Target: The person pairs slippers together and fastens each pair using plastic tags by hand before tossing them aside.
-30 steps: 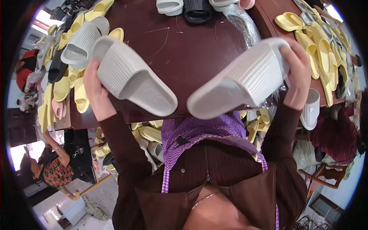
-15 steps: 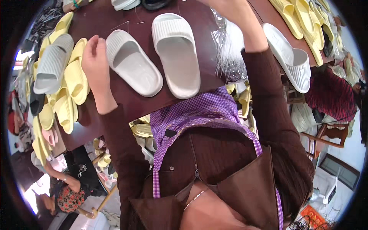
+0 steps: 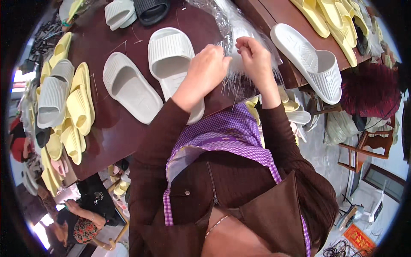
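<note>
My left hand (image 3: 206, 72) passes over the right slipper of a light grey pair, its fingers pinched together at the edge of a bundle of thin white strands (image 3: 242, 34) in clear plastic. Facing it across a small gap, my right hand (image 3: 258, 62) has its fingers curled in a pinch at the other side of that bundle. What either hand holds is too small to make out. The ribbed grey right slipper (image 3: 169, 64) is partly covered by my left hand and forearm. Its mate, the left slipper (image 3: 132, 90), lies toe-away beside it on the dark red table (image 3: 115, 132).
Another pale grey slipper (image 3: 302, 53) lies at the right table edge, near yellow slippers (image 3: 317, 17). More yellow slippers (image 3: 79, 103) and a grey one (image 3: 53, 96) are piled at left. A black slipper (image 3: 152, 10) sits at the back. A person's arm (image 3: 87, 212) shows lower left.
My left hand has moved right from beside the left slipper to the bundle of strands. My right hand has come back toward me from the far edge. The whole view has shifted slightly.
</note>
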`<state>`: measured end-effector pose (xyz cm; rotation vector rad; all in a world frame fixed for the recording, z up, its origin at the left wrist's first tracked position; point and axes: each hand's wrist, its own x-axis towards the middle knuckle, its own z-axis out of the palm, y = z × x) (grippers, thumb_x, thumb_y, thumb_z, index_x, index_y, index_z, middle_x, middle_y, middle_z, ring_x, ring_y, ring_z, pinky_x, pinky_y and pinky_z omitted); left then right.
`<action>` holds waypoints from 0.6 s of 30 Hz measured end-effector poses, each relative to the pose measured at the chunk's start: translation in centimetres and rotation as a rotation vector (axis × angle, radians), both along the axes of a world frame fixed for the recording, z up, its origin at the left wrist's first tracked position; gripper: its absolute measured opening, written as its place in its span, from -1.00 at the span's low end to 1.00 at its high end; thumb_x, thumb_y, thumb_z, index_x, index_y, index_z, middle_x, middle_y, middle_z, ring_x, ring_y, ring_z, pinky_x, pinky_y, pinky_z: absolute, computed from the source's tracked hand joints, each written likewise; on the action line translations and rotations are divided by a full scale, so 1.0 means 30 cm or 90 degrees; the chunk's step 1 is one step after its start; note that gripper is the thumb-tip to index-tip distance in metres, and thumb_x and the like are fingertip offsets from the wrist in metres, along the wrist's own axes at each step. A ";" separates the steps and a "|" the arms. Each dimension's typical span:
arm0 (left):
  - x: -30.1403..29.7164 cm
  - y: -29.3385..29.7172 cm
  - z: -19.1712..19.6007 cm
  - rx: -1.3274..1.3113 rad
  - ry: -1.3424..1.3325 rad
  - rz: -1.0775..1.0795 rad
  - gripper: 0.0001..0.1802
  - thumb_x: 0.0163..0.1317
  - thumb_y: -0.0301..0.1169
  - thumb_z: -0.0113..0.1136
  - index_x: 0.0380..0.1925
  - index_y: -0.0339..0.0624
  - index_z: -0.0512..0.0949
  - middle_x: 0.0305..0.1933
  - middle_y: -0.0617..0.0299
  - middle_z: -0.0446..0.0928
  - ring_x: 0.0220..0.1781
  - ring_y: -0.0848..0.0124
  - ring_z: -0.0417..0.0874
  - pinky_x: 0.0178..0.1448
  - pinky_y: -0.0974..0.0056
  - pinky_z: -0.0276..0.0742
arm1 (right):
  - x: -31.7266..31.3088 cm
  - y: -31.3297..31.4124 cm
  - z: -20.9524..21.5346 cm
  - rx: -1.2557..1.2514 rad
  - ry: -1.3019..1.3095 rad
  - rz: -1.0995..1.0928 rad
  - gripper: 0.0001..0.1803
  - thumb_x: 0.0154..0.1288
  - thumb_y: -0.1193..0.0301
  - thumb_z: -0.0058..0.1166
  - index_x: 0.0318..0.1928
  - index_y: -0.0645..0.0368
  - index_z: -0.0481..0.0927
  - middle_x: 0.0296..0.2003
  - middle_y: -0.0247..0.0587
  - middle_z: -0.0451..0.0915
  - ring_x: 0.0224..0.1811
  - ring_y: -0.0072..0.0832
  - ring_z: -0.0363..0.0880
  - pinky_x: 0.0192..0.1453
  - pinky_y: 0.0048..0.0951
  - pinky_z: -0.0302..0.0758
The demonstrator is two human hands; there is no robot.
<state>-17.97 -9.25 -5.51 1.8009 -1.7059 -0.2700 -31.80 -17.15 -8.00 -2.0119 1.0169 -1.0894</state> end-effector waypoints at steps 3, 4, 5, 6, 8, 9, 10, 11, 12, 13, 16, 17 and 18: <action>0.002 -0.081 -0.034 0.072 0.013 0.009 -0.74 0.12 -0.31 0.16 -0.39 -0.33 0.59 -0.32 -0.14 0.58 -0.20 -0.01 0.61 -0.11 0.07 0.50 | -0.001 0.000 0.002 -0.014 0.001 -0.002 -0.80 0.23 0.59 -0.02 -0.13 0.27 0.56 -0.33 -0.13 0.65 -0.27 -0.46 0.66 -0.17 -0.47 0.54; -0.002 -0.097 -0.042 0.089 0.030 0.010 -0.75 0.11 -0.32 0.16 -0.40 -0.34 0.59 -0.34 -0.15 0.58 -0.22 -0.02 0.62 -0.11 0.06 0.50 | -0.002 0.000 0.002 -0.020 0.004 -0.002 -0.80 0.23 0.59 -0.02 -0.14 0.27 0.55 -0.33 -0.11 0.65 -0.26 -0.42 0.66 -0.17 -0.45 0.54; -0.004 -0.111 -0.043 0.107 0.045 0.010 -0.75 0.10 -0.33 0.16 -0.42 -0.35 0.60 -0.36 -0.15 0.58 -0.23 -0.02 0.62 -0.12 0.05 0.51 | -0.001 0.000 0.003 -0.020 -0.002 -0.003 -0.80 0.23 0.59 -0.02 -0.14 0.27 0.55 -0.33 -0.11 0.65 -0.26 -0.42 0.66 -0.17 -0.45 0.54; -0.006 -0.120 -0.046 0.124 0.060 0.011 -0.75 0.09 -0.33 0.17 -0.44 -0.36 0.60 -0.38 -0.16 0.59 -0.25 -0.03 0.63 -0.13 0.05 0.51 | -0.001 0.000 0.002 -0.022 -0.007 -0.001 -0.81 0.22 0.59 -0.02 -0.15 0.26 0.55 -0.33 -0.08 0.64 -0.26 -0.38 0.66 -0.17 -0.43 0.54; -0.006 -0.131 -0.074 0.117 0.061 0.024 -0.75 0.09 -0.34 0.17 -0.44 -0.36 0.60 -0.38 -0.15 0.59 -0.24 -0.02 0.63 -0.12 0.06 0.51 | 0.003 0.001 -0.001 -0.026 -0.015 0.004 -0.81 0.21 0.59 -0.02 -0.16 0.26 0.55 -0.33 -0.03 0.63 -0.24 -0.29 0.66 -0.16 -0.39 0.54; -0.005 -0.133 -0.089 0.110 0.067 0.038 -0.76 0.08 -0.34 0.16 -0.44 -0.36 0.60 -0.37 -0.15 0.59 -0.24 -0.02 0.63 -0.11 0.07 0.52 | 0.007 0.001 -0.002 -0.027 -0.019 0.004 -0.81 0.21 0.59 -0.02 -0.16 0.26 0.55 -0.33 -0.03 0.63 -0.24 -0.29 0.66 -0.16 -0.39 0.54; -0.007 -0.137 -0.089 0.103 0.075 0.049 -0.76 0.08 -0.35 0.16 -0.44 -0.36 0.60 -0.36 -0.15 0.59 -0.23 -0.01 0.63 -0.11 0.08 0.52 | 0.008 0.000 -0.002 -0.034 -0.015 0.006 -0.81 0.21 0.59 -0.03 -0.16 0.25 0.54 -0.33 -0.02 0.63 -0.24 -0.26 0.65 -0.16 -0.38 0.54; -0.006 -0.139 -0.090 0.103 0.072 0.048 -0.76 0.08 -0.35 0.16 -0.44 -0.36 0.60 -0.36 -0.15 0.59 -0.23 -0.01 0.63 -0.11 0.08 0.52 | 0.010 0.000 -0.003 -0.042 -0.011 0.008 -0.81 0.20 0.59 -0.03 -0.16 0.25 0.54 -0.32 -0.01 0.62 -0.24 -0.23 0.64 -0.15 -0.37 0.53; -0.005 -0.137 -0.091 0.094 0.088 0.055 -0.76 0.08 -0.35 0.17 -0.44 -0.36 0.61 -0.37 -0.14 0.59 -0.24 0.00 0.64 -0.11 0.09 0.52 | 0.011 0.001 -0.003 -0.050 -0.006 0.011 -0.81 0.20 0.59 -0.03 -0.16 0.25 0.54 -0.32 0.00 0.62 -0.23 -0.20 0.64 -0.15 -0.35 0.53; -0.003 -0.133 -0.092 0.084 0.104 0.062 -0.77 0.08 -0.35 0.17 -0.44 -0.36 0.61 -0.37 -0.14 0.59 -0.24 0.01 0.64 -0.11 0.10 0.52 | 0.011 0.002 -0.004 -0.051 -0.008 0.011 -0.81 0.20 0.59 -0.03 -0.16 0.25 0.54 -0.32 0.00 0.62 -0.23 -0.20 0.64 -0.15 -0.35 0.53; -0.001 -0.127 -0.085 0.081 0.131 0.066 -0.77 0.08 -0.35 0.17 -0.44 -0.35 0.61 -0.38 -0.13 0.59 -0.25 0.03 0.65 -0.13 0.11 0.52 | 0.011 0.004 -0.004 -0.067 0.026 0.009 -0.81 0.20 0.59 -0.04 -0.16 0.25 0.53 -0.31 0.01 0.61 -0.22 -0.15 0.62 -0.14 -0.32 0.52; -0.002 -0.125 -0.080 0.090 0.145 0.063 -0.77 0.08 -0.36 0.18 -0.44 -0.35 0.61 -0.38 -0.13 0.59 -0.26 0.03 0.65 -0.14 0.12 0.53 | 0.012 0.003 -0.005 -0.069 0.024 0.009 -0.81 0.20 0.59 -0.04 -0.16 0.25 0.53 -0.31 0.01 0.61 -0.22 -0.15 0.62 -0.14 -0.32 0.52; -0.002 -0.122 -0.076 0.098 0.160 0.059 -0.78 0.08 -0.36 0.18 -0.44 -0.35 0.61 -0.39 -0.13 0.59 -0.27 0.04 0.65 -0.15 0.12 0.53 | 0.013 0.003 -0.008 -0.075 0.026 0.008 -0.80 0.20 0.59 -0.04 -0.15 0.25 0.53 -0.31 0.01 0.61 -0.21 -0.14 0.62 -0.12 -0.31 0.52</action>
